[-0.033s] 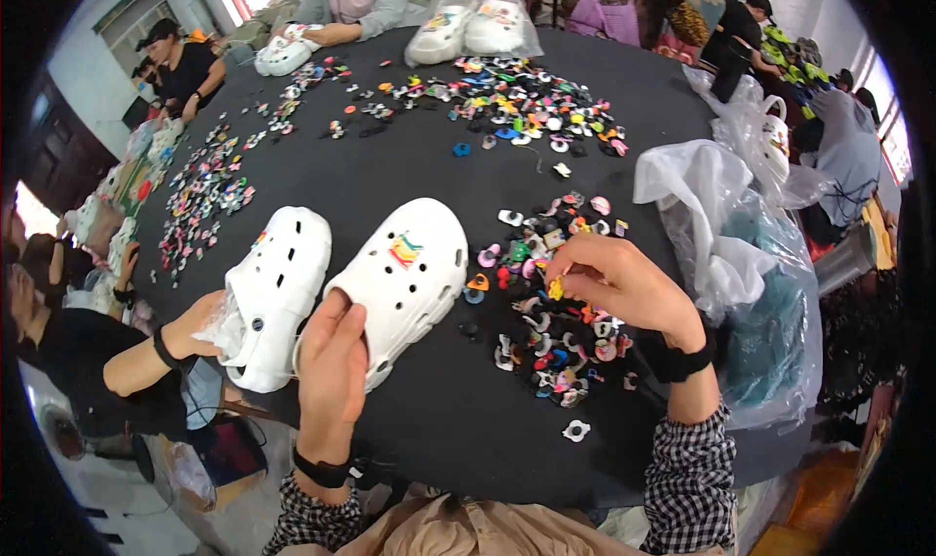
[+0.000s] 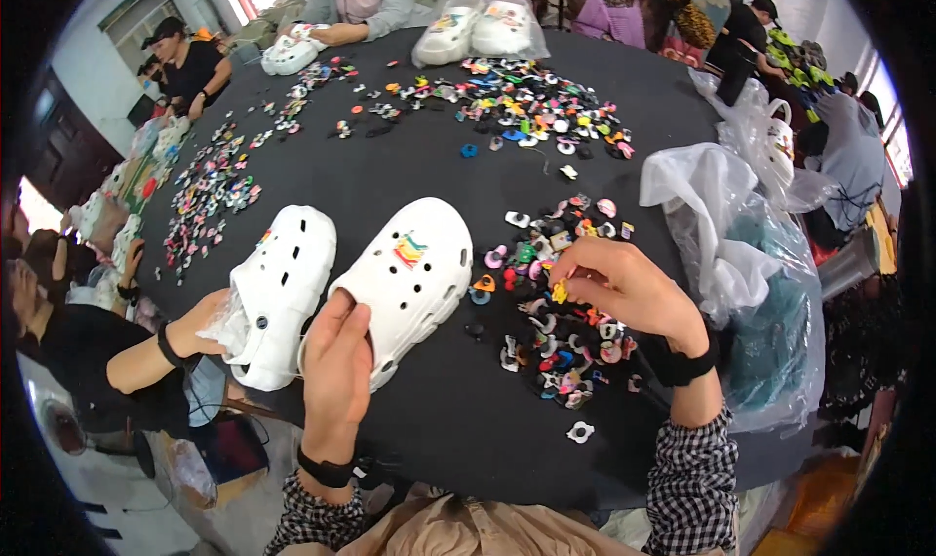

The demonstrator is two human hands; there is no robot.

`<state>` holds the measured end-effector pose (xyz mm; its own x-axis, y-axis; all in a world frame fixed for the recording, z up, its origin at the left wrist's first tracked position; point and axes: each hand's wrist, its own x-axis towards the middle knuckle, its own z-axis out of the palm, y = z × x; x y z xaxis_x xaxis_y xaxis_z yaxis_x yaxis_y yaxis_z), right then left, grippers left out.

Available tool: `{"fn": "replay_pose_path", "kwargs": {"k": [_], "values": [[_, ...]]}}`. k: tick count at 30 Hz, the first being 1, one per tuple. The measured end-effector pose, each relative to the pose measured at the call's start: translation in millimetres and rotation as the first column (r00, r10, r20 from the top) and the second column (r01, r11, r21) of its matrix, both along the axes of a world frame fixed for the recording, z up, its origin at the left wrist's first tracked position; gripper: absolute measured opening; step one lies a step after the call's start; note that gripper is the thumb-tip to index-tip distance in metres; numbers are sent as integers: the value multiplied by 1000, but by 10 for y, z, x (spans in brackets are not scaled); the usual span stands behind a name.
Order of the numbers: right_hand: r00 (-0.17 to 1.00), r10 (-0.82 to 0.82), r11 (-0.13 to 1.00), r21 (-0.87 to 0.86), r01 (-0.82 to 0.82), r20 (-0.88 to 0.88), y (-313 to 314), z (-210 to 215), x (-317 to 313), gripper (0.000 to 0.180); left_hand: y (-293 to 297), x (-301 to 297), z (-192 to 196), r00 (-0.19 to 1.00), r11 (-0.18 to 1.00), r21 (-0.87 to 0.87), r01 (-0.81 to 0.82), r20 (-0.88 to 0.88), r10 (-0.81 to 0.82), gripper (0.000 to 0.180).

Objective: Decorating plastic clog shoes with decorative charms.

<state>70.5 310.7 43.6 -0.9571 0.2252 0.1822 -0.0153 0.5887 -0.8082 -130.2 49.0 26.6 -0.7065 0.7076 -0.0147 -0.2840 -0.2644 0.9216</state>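
My left hand (image 2: 336, 371) grips a white clog (image 2: 421, 263) by its opening, thumb on the outside and the toe turned up and away. One charm with rainbow-coloured stripes (image 2: 409, 250) sits on the clog's upper; other holes are bare. Over a pile of shoe charms (image 2: 556, 346), my right hand (image 2: 624, 283) pinches a small yellow charm (image 2: 559, 291) between thumb and fingertips. Just left of my clog is a second white clog (image 2: 291, 273), with clear plastic in its opening. A co-worker's hand (image 2: 200, 324) reaches to its heel from the left.
More charms lie scattered along the far side (image 2: 546, 102) and left side (image 2: 210, 195) of the black table (image 2: 380, 171). Bagged white clogs (image 2: 502, 27) stand at the back. Clear plastic bags (image 2: 770, 312) occupy the right edge. Other people sit around the table.
The whole view has shifted very slightly to the right. Both hands keep the same hold on the clog and the yellow charm.
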Motion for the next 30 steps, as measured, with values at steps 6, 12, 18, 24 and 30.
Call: {"fn": "replay_pose_path", "kwargs": {"k": [6, 12, 18, 24, 30], "values": [[999, 22, 1000, 4, -22, 44, -86, 35, -44, 16, -68, 50, -96, 997, 997, 47, -67, 43, 65, 40], [998, -16, 1000, -14, 17, 68, -94, 113, -42, 13, -64, 212, -98, 994, 992, 71, -104, 27, 103, 41], [999, -25, 999, 27, 24, 36, -69, 59, 14, 15, -12, 148, -54, 995, 985, 151, -90, 50, 83, 39], [994, -60, 998, 32, 58, 95, -100, 1, -14, 17, -78, -5, 63, 995, 999, -33, -41, -91, 38, 42], [982, -155, 977, 168, 135, 111, -39, 17, 17, 16, -281, 109, 63, 114, 721, -440, -535, -883, -455, 92]]}}
